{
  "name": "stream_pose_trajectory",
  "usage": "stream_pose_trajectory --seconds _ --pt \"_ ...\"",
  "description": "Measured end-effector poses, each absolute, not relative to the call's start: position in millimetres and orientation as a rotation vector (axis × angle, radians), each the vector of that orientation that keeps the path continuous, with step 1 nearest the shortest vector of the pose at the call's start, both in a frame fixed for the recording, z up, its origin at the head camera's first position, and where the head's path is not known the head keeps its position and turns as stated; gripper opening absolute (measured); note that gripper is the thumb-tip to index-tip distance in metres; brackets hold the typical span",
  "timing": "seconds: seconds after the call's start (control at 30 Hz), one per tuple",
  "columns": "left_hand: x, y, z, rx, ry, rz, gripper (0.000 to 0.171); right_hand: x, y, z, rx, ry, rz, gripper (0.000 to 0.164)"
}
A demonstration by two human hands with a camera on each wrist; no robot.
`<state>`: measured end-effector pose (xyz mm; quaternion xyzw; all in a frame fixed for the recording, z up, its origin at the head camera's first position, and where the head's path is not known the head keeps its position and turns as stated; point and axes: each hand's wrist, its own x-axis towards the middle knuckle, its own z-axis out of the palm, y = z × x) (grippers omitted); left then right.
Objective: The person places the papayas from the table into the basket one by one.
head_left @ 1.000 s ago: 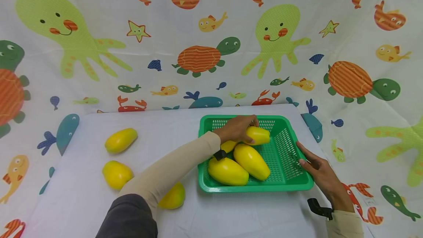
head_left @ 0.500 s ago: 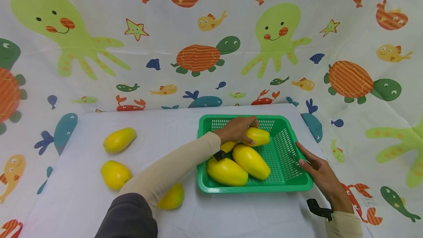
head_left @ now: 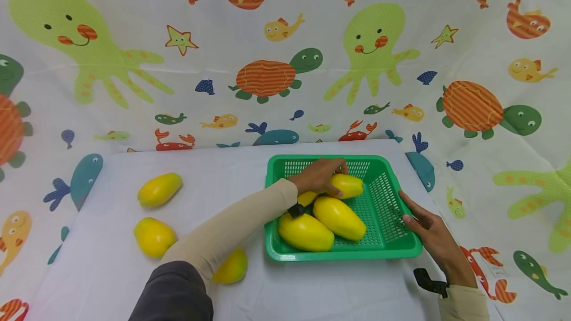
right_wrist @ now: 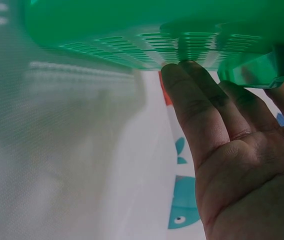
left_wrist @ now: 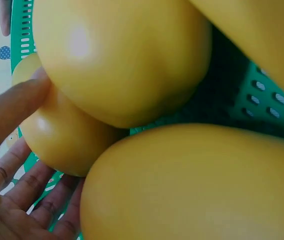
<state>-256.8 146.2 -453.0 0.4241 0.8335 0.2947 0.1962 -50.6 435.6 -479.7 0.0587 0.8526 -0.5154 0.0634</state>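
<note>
My left hand reaches into a green plastic basket and grips a yellow mango near its back wall. In the left wrist view, the thumb lies across this mango and the other fingers pass beneath. Beside it are a mango in the middle, another mango at the front left, and one mango partly hidden by the hand. My right hand holds the basket's right rim, its fingers against the outside in the right wrist view.
On the white-covered table, left of the basket, lie a mango, a second mango and a greenish-yellow mango partly behind the left sleeve. A sea-animal patterned cloth rises behind the table.
The view has shifted slightly, so the loose mangoes appear a little further left. Both hands keep their places, with the left still on the same mango and the right on the basket.
</note>
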Motion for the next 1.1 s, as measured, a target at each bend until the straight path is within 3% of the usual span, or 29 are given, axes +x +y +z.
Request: stream_pose_trajectory --seconds 1.1 --pt "-258.9 153.6 -459.8 1.217 2.404 0.58 0.051 -52.4 436.6 -481.4 0.217 2.559 -1.547 0.065"
